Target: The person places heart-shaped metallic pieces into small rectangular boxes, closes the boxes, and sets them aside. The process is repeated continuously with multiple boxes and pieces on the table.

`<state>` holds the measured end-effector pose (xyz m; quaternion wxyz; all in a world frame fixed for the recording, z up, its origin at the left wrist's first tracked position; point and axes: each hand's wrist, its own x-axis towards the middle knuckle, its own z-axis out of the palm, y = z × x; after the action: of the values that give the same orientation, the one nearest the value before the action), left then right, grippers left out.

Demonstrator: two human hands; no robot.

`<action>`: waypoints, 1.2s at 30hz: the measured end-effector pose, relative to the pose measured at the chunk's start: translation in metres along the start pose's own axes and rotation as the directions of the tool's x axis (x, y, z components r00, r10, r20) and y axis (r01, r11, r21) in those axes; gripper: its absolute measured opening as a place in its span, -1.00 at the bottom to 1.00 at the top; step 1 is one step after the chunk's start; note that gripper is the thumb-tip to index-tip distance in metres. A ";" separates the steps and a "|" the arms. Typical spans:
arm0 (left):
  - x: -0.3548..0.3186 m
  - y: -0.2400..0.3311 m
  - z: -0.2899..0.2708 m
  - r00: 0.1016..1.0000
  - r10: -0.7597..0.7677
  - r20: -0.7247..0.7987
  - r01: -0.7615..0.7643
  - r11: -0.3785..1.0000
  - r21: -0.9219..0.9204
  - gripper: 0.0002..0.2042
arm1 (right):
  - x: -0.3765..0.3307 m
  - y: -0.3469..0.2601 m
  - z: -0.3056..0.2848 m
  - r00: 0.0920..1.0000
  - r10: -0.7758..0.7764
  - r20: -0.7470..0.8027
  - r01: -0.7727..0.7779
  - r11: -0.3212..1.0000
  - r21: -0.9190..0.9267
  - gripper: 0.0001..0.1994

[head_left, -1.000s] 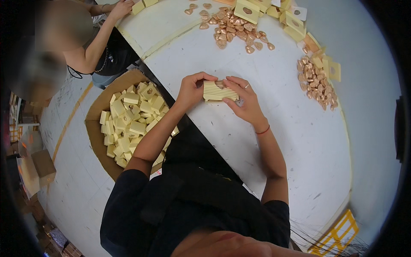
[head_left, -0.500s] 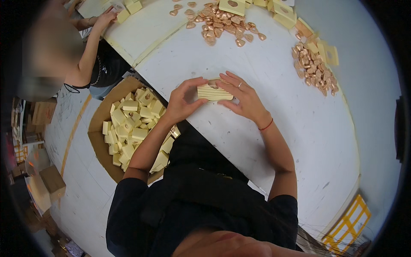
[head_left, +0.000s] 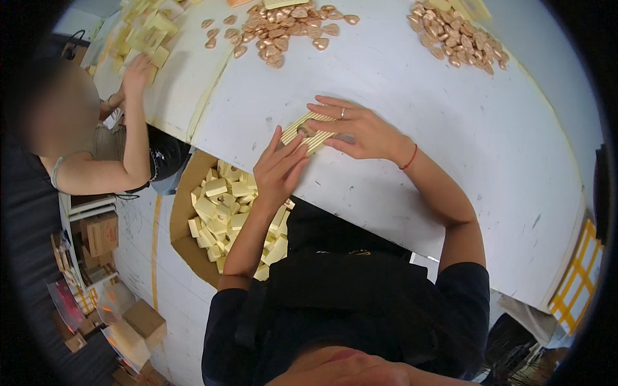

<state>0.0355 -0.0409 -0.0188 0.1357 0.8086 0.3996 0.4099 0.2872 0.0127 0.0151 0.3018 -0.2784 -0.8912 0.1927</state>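
A small pale-yellow striped box (head_left: pixel 291 134) with a heart-shaped spot on its face lies at a slant on the white table, between my hands. My left hand (head_left: pixel 277 172) has its fingers stretched out, with their tips against the box's lower left side. From the right, my right hand (head_left: pixel 367 132) spans the box's other end, fingers over the top and thumb by the lower edge. Parts of the box are hidden under these fingers. Below my left forearm stands a cardboard carton (head_left: pixel 187 241) filled with many similar pale-yellow boxes (head_left: pixel 217 212).
Heaps of copper-coloured foil-wrapped heart pieces (head_left: pixel 277 32) lie at the table's far side, with another heap (head_left: pixel 460 38) at far right. At the far left, a co-worker's hand (head_left: pixel 137 76) is at a pile of yellow boxes (head_left: pixel 151 35). Brown cartons (head_left: pixel 145 321) stand lower left.
The striped box has turned from nearly level to a slant. My left hand has gone from a grip on its end to straightened fingers against it. The whole view has shifted.
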 end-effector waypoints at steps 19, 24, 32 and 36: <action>-0.133 0.025 -0.100 0.736 -0.549 -0.396 0.621 0.780 0.075 -0.73 | 0.158 0.151 -0.021 0.872 -0.087 -0.482 -0.253 0.763 -0.595 -0.64; -0.146 0.023 -0.122 0.717 -0.573 -0.396 0.670 0.724 0.166 -0.65 | 0.207 0.207 -0.039 0.895 -0.116 -0.431 -0.228 0.711 -0.666 -0.61; 0.034 -0.028 -0.065 0.921 -0.264 -0.285 0.285 0.958 0.035 0.01 | 0.150 0.035 -0.023 0.973 -0.185 -0.138 0.153 0.965 -0.212 -0.97; 0.060 -0.019 -0.031 0.752 -0.639 0.163 0.629 0.621 -0.469 0.16 | 0.110 0.026 -0.015 0.980 0.136 -0.144 -0.102 0.970 0.219 -0.85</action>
<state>0.0217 0.0139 0.0236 0.4698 0.5483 0.5407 0.4317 0.2339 0.1026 0.0610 0.3870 -0.3125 -0.8208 0.2809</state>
